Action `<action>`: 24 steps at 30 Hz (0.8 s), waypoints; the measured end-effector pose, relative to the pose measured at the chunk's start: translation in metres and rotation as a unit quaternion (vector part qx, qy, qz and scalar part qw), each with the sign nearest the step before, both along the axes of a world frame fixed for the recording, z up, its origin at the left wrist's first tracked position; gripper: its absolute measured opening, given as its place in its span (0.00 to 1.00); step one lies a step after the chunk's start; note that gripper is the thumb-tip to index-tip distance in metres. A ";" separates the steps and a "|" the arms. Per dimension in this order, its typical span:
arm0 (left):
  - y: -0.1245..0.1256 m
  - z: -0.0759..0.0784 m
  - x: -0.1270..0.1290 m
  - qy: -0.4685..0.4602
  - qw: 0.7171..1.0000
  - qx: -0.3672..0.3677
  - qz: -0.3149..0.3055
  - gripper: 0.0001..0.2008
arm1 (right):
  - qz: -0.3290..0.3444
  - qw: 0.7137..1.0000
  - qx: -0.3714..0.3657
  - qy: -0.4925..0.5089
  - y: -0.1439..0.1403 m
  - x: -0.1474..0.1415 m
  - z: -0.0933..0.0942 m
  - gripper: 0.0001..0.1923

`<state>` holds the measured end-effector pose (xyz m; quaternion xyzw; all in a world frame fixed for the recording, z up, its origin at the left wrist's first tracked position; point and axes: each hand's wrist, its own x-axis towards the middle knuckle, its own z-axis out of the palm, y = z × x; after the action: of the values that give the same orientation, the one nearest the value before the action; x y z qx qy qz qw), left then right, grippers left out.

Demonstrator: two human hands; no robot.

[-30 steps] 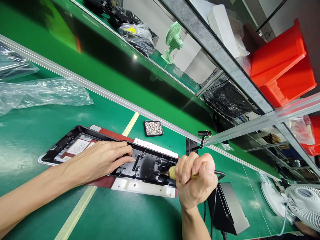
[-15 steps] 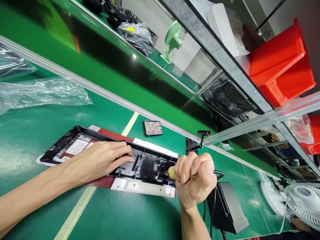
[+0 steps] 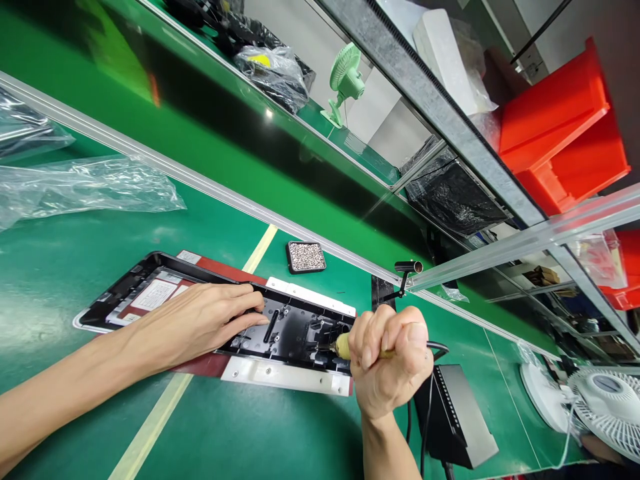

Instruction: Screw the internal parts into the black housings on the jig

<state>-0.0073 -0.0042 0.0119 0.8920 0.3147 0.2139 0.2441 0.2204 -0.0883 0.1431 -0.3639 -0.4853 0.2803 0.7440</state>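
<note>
A long black plastic housing [image 3: 295, 331] lies with its inner side up in a dark red fixture [image 3: 206, 364] that has white side blocks [image 3: 287, 376]. My left hand [image 3: 220, 317] rests across the housing's middle, fingers stretched out and close together, grasping nothing. In my right hand [image 3: 393, 353] is a corded soldering iron [image 3: 343, 347], its yellow handle wrapped in a fist. The metal tip points left, down into the housing near its right end. Whether it touches the plastic I cannot tell. Beyond the housing stands a small black box of tiny metal pieces [image 3: 306, 257].
A black vented unit [image 3: 463, 413] with cables sits right of my right hand, a white fan [image 3: 605, 407] farther right. Clear plastic bags [image 3: 90, 187] lie at the left. A metal shelf frame [image 3: 450, 107] with red bins [image 3: 560, 127] rises at upper right.
</note>
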 end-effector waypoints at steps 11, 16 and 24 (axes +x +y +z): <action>-0.001 0.003 0.000 -0.018 1.000 -0.006 0.003 0.19 | 0.002 1.000 0.002 0.002 0.000 -0.001 0.000 0.22; -0.001 0.002 0.000 -0.014 1.000 -0.008 0.005 0.20 | 0.005 1.000 0.004 -0.003 0.000 -0.001 0.000 0.22; 0.001 0.001 0.001 -0.012 1.000 -0.002 0.004 0.20 | 0.000 1.000 0.006 0.002 0.000 -0.001 -0.001 0.23</action>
<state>-0.0060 -0.0035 0.0133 0.8877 0.3161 0.2247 0.2482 0.2189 -0.0883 0.1420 -0.3589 -0.4856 0.2784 0.7469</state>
